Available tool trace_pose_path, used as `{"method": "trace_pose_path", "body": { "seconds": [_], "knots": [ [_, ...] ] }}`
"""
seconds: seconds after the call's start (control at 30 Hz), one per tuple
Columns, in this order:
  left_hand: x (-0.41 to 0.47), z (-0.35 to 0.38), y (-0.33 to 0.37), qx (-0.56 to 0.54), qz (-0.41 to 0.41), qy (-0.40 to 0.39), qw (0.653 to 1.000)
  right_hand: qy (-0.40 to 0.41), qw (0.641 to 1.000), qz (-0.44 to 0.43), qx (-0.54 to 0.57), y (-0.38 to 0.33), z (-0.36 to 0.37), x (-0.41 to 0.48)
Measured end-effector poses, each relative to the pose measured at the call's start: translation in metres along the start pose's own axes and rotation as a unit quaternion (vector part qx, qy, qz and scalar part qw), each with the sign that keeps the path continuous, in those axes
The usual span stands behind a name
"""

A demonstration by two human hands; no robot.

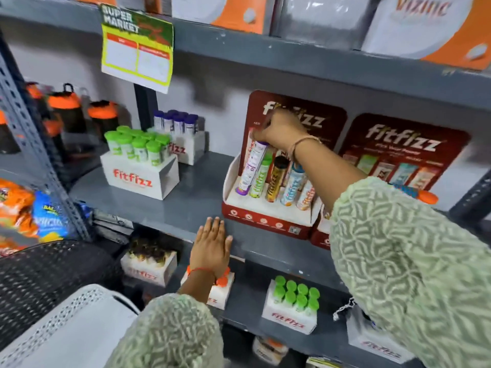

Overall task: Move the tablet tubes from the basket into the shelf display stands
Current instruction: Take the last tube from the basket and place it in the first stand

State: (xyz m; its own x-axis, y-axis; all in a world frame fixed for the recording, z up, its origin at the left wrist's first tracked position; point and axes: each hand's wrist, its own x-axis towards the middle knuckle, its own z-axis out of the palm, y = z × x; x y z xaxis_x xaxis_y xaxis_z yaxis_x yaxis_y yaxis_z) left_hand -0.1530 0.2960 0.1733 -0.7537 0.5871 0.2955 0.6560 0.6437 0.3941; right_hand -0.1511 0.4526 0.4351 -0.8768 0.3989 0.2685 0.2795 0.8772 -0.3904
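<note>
Seating the tube: I have the right hand reaching to the far side of the shelf, fingers pinched on the purple cap of the white-and-purple tube, which leans in the leftmost slot of the red display stand.

Tube position: its foot looks to be in the slot at the stand's left end, just beside the green tube; the top tips right toward my hand. I judge it not fully settled.

Neighbours: to the right of the green tube stand a gold and black tube, a pale blue one and an orange one, all leaning back the same way.

Grip advice: I would keep the pinch on the cap alone and press along the tube's own axis, so the foot slides down rather than levering the cardboard wall outward.

Left hand: my left hand lies flat and open, holding nothing, on the near edge of the grey shelf, just left of the stand; it steadies me.

Risk: a sideways push could knock the green tube or shift the stand, which seems light.

Second stand: another red stand sits to the right, mostly hidden by my sleeve; I cannot tell how full it is.

Basket: the dark mesh basket sits near left; its contents are not visible.
</note>
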Motion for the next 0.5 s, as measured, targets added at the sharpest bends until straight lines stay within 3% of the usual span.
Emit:
{"method": "trace_pose_path", "body": {
  "seconds": [0.1,0.27,0.5],
  "knots": [
    [-0.002,-0.001,0.001,0.016,-0.014,-0.032,0.999,-0.054,0.998,0.005,0.026,-0.005,0.008,0.008],
    [-0.002,-0.003,0.001,0.049,-0.018,-0.048,0.997,-0.129,0.991,-0.031,-0.024,-0.01,0.02,0.023],
    [-0.002,-0.003,0.0,0.053,-0.017,-0.057,0.997,-0.173,0.98,-0.061,-0.072,-0.019,0.014,0.028]
  ]
}}
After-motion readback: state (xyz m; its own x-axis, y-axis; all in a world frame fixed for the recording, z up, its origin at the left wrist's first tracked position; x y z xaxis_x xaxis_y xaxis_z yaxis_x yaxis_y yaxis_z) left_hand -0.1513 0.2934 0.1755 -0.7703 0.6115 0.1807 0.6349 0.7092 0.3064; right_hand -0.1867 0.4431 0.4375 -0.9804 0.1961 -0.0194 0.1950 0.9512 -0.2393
